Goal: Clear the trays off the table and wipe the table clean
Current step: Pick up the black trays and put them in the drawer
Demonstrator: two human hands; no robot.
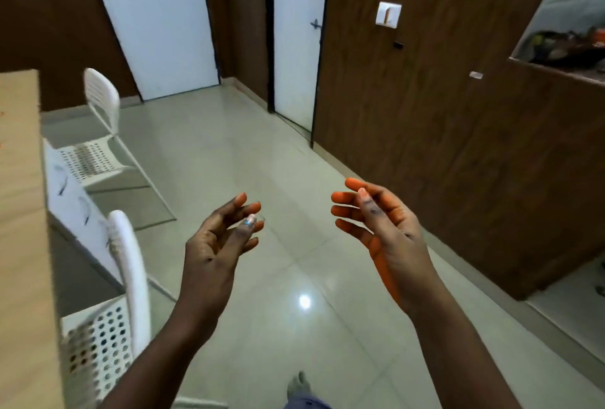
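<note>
The light wooden table runs along the far left edge of the view; only a strip of its top shows, and no tray or cloth is visible on it. My left hand and my right hand are both raised over the tiled floor, well to the right of the table, palms facing each other. Their fingers are loosely spread and hold nothing. The fingertips and the palm of the right hand look stained orange.
Two white perforated chairs stand by the table, one near and one farther back. Glossy floor tiles stretch ahead to two white doors. A brown wood-panelled wall and counter line the right side.
</note>
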